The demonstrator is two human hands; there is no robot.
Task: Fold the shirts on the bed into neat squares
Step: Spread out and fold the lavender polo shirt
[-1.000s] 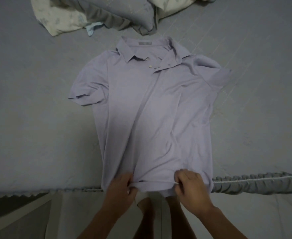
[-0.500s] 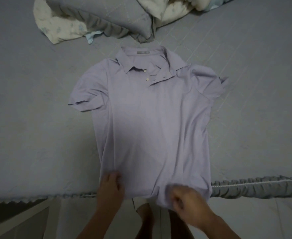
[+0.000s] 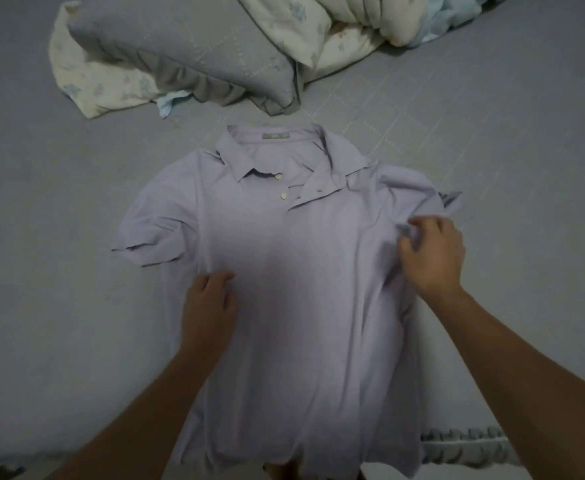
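Observation:
A lilac polo shirt point(image 3: 294, 289) lies face up on the grey bed, collar far from me, hem hanging over the near edge. My left hand point(image 3: 209, 306) rests on the shirt's left side below the left sleeve, fingers loosely bent against the cloth. My right hand point(image 3: 433, 254) is at the right armpit by the crumpled right sleeve, with its fingers curled into a bunch of the fabric.
A grey pillow point(image 3: 194, 53) and a cream floral quilt point(image 3: 322, 32) lie bunched at the far side of the bed point(image 3: 42, 271). The mattress's ruffled elastic edge point(image 3: 467, 448) runs along the near right.
Both hands have left the hem at the bed's near edge and moved up the shirt, the left to the left side, the right to the right sleeve. The view has shifted forward.

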